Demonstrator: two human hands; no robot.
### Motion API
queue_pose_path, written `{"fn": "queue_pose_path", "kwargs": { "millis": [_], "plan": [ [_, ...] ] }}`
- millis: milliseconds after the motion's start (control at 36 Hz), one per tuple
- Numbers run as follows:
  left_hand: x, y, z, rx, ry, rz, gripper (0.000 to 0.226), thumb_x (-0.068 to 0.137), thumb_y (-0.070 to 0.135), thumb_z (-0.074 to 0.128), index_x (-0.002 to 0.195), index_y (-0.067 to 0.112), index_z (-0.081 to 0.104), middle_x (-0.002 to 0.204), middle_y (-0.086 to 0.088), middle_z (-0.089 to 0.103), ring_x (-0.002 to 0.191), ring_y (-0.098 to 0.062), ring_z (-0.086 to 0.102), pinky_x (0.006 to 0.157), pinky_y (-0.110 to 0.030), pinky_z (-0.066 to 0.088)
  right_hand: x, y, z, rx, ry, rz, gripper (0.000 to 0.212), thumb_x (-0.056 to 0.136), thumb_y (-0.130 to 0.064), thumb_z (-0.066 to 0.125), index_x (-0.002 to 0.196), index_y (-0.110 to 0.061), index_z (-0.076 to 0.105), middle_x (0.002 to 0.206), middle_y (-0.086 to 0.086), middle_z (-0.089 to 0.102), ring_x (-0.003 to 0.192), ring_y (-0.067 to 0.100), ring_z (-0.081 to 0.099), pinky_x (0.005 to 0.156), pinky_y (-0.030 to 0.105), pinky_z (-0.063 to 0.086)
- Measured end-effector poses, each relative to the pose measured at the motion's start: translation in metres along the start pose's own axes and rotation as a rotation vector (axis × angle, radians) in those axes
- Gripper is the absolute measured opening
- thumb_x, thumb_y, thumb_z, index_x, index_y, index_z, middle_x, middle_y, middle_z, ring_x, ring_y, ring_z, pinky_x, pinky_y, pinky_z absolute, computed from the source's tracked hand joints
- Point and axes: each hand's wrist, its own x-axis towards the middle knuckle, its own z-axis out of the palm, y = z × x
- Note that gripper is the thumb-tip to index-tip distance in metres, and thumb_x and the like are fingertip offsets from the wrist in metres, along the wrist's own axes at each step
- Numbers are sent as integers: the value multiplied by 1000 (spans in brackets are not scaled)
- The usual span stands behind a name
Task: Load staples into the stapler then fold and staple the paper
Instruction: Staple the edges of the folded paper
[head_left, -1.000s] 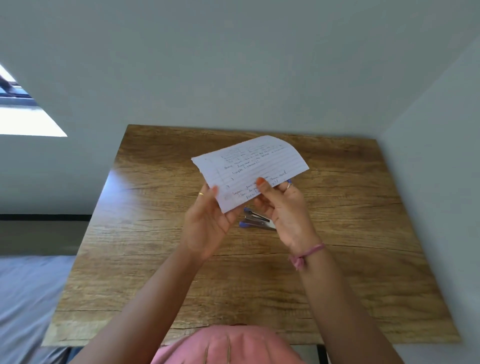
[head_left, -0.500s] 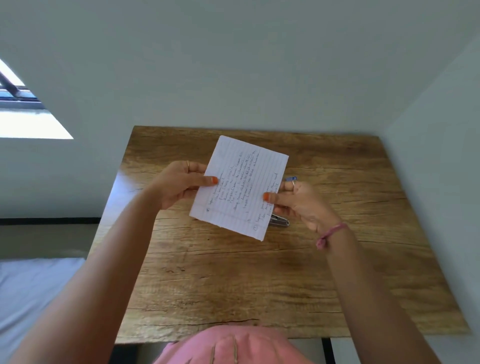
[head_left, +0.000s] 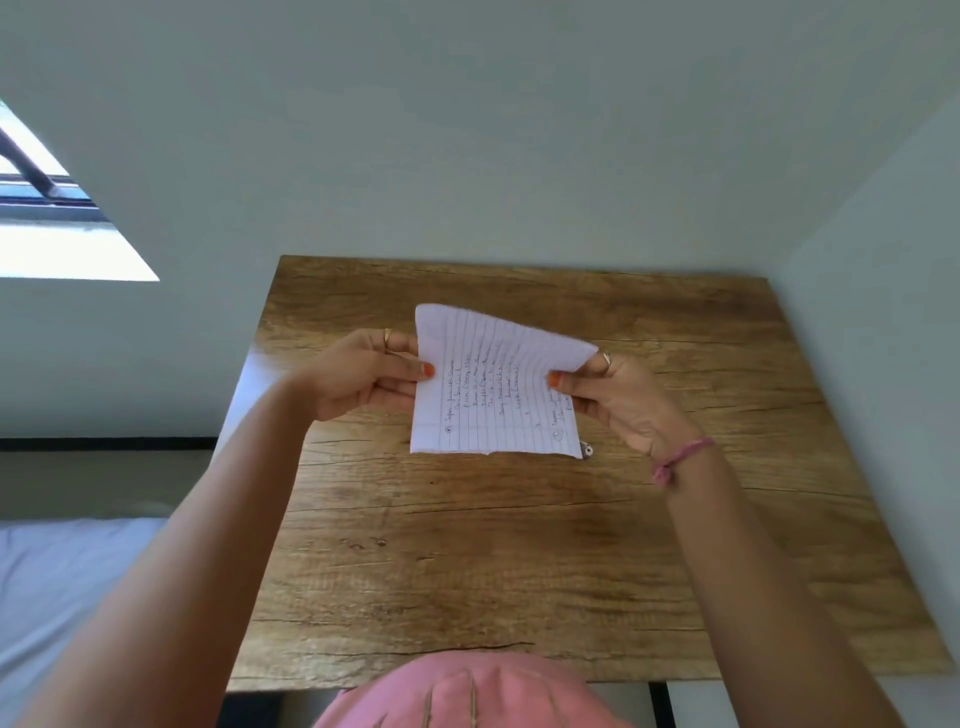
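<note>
A lined sheet of paper (head_left: 493, 384) with handwriting is held up above the wooden table (head_left: 519, 561). My left hand (head_left: 363, 376) pinches its left edge and my right hand (head_left: 618, 397) pinches its right edge. The top of the sheet curls forward, toward me. Only a small metal end of the stapler (head_left: 587, 450) peeks out below the paper's lower right corner, lying on the table; the rest is hidden behind the sheet.
The table stands in a corner, with a pale wall behind it and another to the right. A bed with a grey sheet (head_left: 57, 587) lies to the left. A pink cap brim (head_left: 467, 696) fills the bottom edge.
The paper has been turned from tilted to square-on. My hands have spread to its two sides, and its top edge now bends over. The stapler stays put on the table.
</note>
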Motion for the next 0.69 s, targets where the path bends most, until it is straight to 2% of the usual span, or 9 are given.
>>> {"fn": "queue_pose_path", "kwargs": {
  "millis": [56,139,194,278,361,444,556,694],
  "plan": [
    [0,1,-1,-30,4,21,10,81,1,63,87,6,69,102,-17,73,94,-29,71,72,-33,61,-1,0,2,5,-7,-39,14,81,5,65,89,-4,72,95,6,75,95,17,71,79,26,58],
    [1,0,-4,-90,1,58,39,91,-5,48,75,15,77,87,-9,75,76,-18,73,58,-25,60,-4,1,7,-24,-3,-129,31,86,9,56,80,-13,77,92,1,76,92,12,71,75,20,56],
    [1,-2,-5,-101,-10,74,44,92,-6,45,73,16,78,82,-5,76,68,-13,72,50,-20,56,-6,2,9,-50,8,-174,38,87,13,53,76,-16,77,91,-1,76,93,11,70,77,19,56],
    [3,-2,-8,-93,-20,81,39,91,-6,49,75,13,78,90,-12,75,77,-19,74,55,-23,58,-8,5,11,-83,10,-219,42,87,12,53,71,-18,77,89,-2,76,92,12,71,76,19,56],
    [5,-3,-13,-88,-19,79,37,90,-6,49,76,13,78,95,-15,74,84,-23,73,60,-26,60,-10,7,13,-121,8,-257,34,89,11,53,76,-11,75,92,-3,75,93,14,71,71,21,58],
    [6,0,-14,-41,-11,103,41,91,-7,49,73,14,78,91,-12,75,84,-22,73,63,-26,60,-11,6,11,-178,0,-290,30,91,9,51,82,-9,73,96,-4,75,92,16,71,67,23,58],
    [6,8,-10,91,30,186,44,92,-8,49,71,18,76,82,-5,75,83,-18,72,62,-26,60,-11,2,8,-190,-7,-323,33,92,9,50,81,-11,74,96,-4,75,94,17,71,69,25,59],
    [2,14,-8,199,82,347,37,88,-2,60,82,30,77,91,0,76,85,-14,71,64,-27,59,-12,0,8,-156,-12,-429,41,91,6,53,79,-24,78,95,-4,76,94,17,71,68,23,58]
  ]
}}
